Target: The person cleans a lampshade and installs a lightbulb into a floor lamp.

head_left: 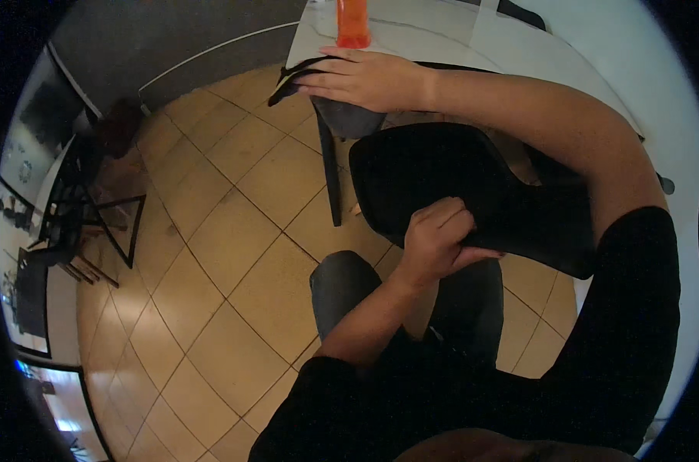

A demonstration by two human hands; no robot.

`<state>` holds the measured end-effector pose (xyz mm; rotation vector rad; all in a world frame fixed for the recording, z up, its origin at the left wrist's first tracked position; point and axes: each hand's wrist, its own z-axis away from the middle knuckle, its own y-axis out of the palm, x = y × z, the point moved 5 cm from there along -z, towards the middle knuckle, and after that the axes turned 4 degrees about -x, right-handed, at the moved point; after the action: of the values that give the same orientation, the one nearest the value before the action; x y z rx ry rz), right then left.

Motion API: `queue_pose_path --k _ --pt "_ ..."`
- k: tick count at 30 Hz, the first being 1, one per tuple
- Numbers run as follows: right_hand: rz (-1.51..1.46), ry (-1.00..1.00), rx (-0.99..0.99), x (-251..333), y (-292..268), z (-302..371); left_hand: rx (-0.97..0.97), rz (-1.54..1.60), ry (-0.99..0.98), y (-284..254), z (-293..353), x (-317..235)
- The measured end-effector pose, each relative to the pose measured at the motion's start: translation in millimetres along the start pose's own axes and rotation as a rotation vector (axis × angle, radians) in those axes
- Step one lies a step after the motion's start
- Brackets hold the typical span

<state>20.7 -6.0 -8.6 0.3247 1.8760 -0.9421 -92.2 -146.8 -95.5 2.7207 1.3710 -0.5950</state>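
A tan tiled floor [234,223] lies under everything. The white desk [434,37] is at the top. The left hand [439,239] curls closed around the near edge of a black chair [423,165]. The right hand [365,79] stretches out nearly flat. Near it, an orange bottle [352,25] stands on the desk. A dark cloth [287,82] is under the right fingers, by the desk's corner.

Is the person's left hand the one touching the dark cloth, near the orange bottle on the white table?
Not quite: in the head view, it's the right hand touching the dark cloth, near the orange bottle on the white table. The left hand is at the black chair.
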Motion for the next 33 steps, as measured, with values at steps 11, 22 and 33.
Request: queue_pose_path --k 11,22,33 --pt "-0.116 0.053 0.307 -69 -41 263 0.031 -0.044 -0.060 -4 -1 0" --pt "-0.225 0.036 0.137 -56 -40 208 -0.068 -0.092 0.009 -8 1 -11" --pt "-0.327 0.402 0.470 -93 -58 414 -0.194 -0.195 0.074 -14 -7 1"
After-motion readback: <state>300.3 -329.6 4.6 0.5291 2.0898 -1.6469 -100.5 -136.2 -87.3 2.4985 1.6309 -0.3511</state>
